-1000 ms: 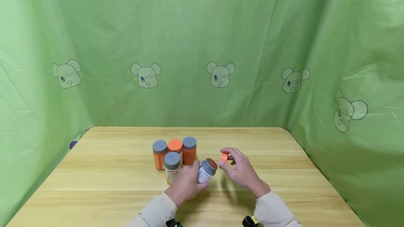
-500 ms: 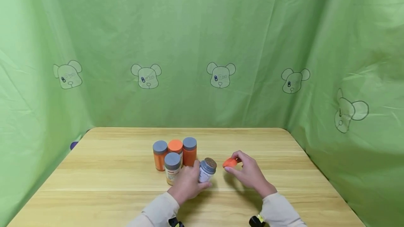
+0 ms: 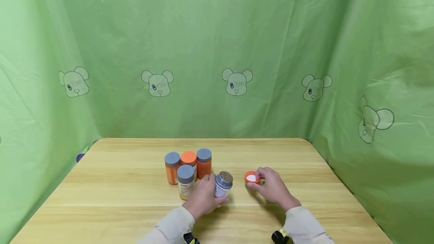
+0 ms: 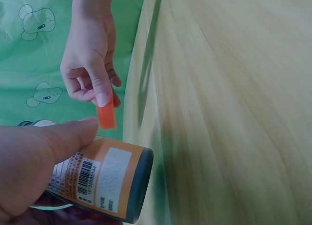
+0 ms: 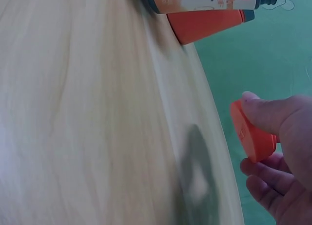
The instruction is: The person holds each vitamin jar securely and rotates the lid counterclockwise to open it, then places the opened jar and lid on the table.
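Observation:
My left hand (image 3: pixel 204 197) grips an uncapped pill bottle (image 3: pixel 222 190) round its side, and the brownish top of its mouth faces up in the head view. The left wrist view shows the barcode label and dark base of this bottle (image 4: pixel 105 178), with the thumb along it. To its right, my right hand (image 3: pixel 274 188) pinches an orange screw cap (image 3: pixel 251 178) between thumb and fingers, its white inside turned upward. In the right wrist view the outer face of the cap (image 5: pixel 249 132) shows, held above the table, apart from the bottle.
Just left of the held bottle stand several capped bottles: a grey-capped one (image 3: pixel 185 183) in front, with another grey-capped bottle (image 3: pixel 172 170), an orange-capped bottle (image 3: pixel 188 157) and an orange bottle (image 3: pixel 204 165) behind. Green curtains (image 3: pixel 203 116) hang around the wooden table (image 3: pixel 129 214).
My right hand has drawn the cap rightward, away from the bottle, and turned it inside up. My left hand has tipped the bottle more upright. The capped bottles have stayed in place.

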Demonstrator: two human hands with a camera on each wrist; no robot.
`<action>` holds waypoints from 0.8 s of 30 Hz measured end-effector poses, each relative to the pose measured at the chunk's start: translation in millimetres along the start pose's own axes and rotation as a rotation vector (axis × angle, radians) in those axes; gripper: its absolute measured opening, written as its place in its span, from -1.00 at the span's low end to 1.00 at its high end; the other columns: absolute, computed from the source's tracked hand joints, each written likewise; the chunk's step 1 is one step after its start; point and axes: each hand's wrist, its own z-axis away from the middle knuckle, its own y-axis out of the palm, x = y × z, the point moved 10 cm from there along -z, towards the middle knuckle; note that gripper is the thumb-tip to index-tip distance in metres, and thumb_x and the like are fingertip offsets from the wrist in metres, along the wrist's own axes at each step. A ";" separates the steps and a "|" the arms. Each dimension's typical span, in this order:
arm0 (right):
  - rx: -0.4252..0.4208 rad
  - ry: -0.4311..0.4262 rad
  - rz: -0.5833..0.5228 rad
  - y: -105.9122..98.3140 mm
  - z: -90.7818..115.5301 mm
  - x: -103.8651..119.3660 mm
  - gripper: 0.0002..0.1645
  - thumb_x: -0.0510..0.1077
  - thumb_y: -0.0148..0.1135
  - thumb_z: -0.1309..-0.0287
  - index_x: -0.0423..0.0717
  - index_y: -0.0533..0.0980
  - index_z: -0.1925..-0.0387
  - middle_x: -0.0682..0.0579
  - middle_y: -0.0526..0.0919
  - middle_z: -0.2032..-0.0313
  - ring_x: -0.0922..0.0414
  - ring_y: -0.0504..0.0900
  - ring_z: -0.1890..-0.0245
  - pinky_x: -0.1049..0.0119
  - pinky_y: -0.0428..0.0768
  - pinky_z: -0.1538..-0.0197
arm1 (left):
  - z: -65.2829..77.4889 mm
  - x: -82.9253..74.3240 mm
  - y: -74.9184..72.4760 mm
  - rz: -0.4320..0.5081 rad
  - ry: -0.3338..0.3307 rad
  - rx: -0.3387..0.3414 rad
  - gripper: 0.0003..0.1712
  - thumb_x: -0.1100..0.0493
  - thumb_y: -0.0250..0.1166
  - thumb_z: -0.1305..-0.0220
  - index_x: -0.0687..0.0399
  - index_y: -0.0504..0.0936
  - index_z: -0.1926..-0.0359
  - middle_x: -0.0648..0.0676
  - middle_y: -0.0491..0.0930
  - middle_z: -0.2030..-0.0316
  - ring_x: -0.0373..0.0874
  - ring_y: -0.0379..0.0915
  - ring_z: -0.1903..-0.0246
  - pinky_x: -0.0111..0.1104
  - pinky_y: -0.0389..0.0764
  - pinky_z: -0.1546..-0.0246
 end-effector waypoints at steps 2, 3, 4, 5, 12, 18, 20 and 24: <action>0.009 0.002 0.007 0.9 -0.2 -2.2 -0.59 -0.12 0.54 0.09 -0.02 0.37 0.54 0.09 0.54 0.37 -0.05 0.62 0.20 0.05 0.60 0.13 | -0.6 1.0 1.4 0.020 -0.014 0.008 -0.10 -0.15 0.54 0.07 0.37 0.41 -0.12 0.12 0.52 0.22 -0.08 0.49 0.28 -0.23 0.57 0.22; 0.013 0.003 0.013 1.4 -0.5 -3.5 -0.60 -0.12 0.54 0.08 -0.02 0.38 0.55 0.09 0.54 0.37 -0.03 0.62 0.21 0.07 0.60 0.14 | -0.9 1.3 1.8 0.030 -0.021 0.012 -0.10 -0.14 0.54 0.07 0.37 0.41 -0.12 0.12 0.53 0.22 -0.08 0.50 0.27 -0.23 0.57 0.20; 0.017 0.009 0.019 1.7 -0.6 -4.5 -0.59 -0.12 0.54 0.08 -0.01 0.37 0.55 0.10 0.54 0.38 0.00 0.61 0.23 0.09 0.59 0.15 | -1.2 1.8 2.6 0.042 -0.027 0.017 -0.10 -0.13 0.55 0.07 0.38 0.41 -0.12 0.12 0.54 0.22 -0.08 0.51 0.26 -0.23 0.58 0.20; 0.020 0.008 0.023 1.9 -0.8 -5.2 -0.59 -0.13 0.54 0.08 -0.02 0.37 0.55 0.10 0.55 0.39 0.02 0.60 0.25 0.11 0.59 0.17 | -1.4 2.2 3.3 0.048 -0.033 0.020 -0.10 -0.13 0.55 0.08 0.37 0.41 -0.11 0.12 0.55 0.22 -0.08 0.51 0.26 -0.23 0.58 0.19; 0.045 0.038 0.042 5.1 0.2 -11.9 -0.61 -0.13 0.54 0.09 0.00 0.39 0.59 0.11 0.54 0.45 0.15 0.52 0.35 0.19 0.52 0.23 | -2.8 4.1 7.2 0.083 -0.052 0.036 -0.08 -0.12 0.57 0.10 0.41 0.39 -0.11 0.16 0.56 0.20 -0.05 0.53 0.24 -0.21 0.58 0.17; 0.055 0.050 0.038 8.5 1.5 -16.8 -0.62 -0.15 0.55 0.11 0.00 0.41 0.60 0.10 0.53 0.46 0.17 0.49 0.38 0.20 0.51 0.25 | -5.0 6.7 11.4 0.118 -0.071 0.045 -0.04 -0.09 0.57 0.10 0.45 0.37 -0.15 0.18 0.56 0.16 -0.03 0.54 0.19 -0.18 0.57 0.11; 0.055 0.050 0.042 9.4 1.7 -18.1 -0.62 -0.15 0.55 0.11 0.01 0.41 0.61 0.11 0.53 0.46 0.17 0.49 0.38 0.20 0.51 0.25 | -5.5 7.1 11.4 0.124 -0.072 0.046 -0.04 -0.09 0.58 0.10 0.45 0.36 -0.14 0.19 0.56 0.16 -0.02 0.54 0.19 -0.17 0.57 0.11; 0.059 0.047 0.050 10.3 2.3 -20.3 -0.62 -0.15 0.55 0.11 0.02 0.41 0.62 0.11 0.52 0.46 0.18 0.48 0.38 0.19 0.51 0.23 | -5.9 7.8 11.8 0.132 -0.072 0.045 -0.04 -0.08 0.58 0.11 0.45 0.36 -0.14 0.20 0.56 0.16 -0.01 0.54 0.18 -0.17 0.56 0.10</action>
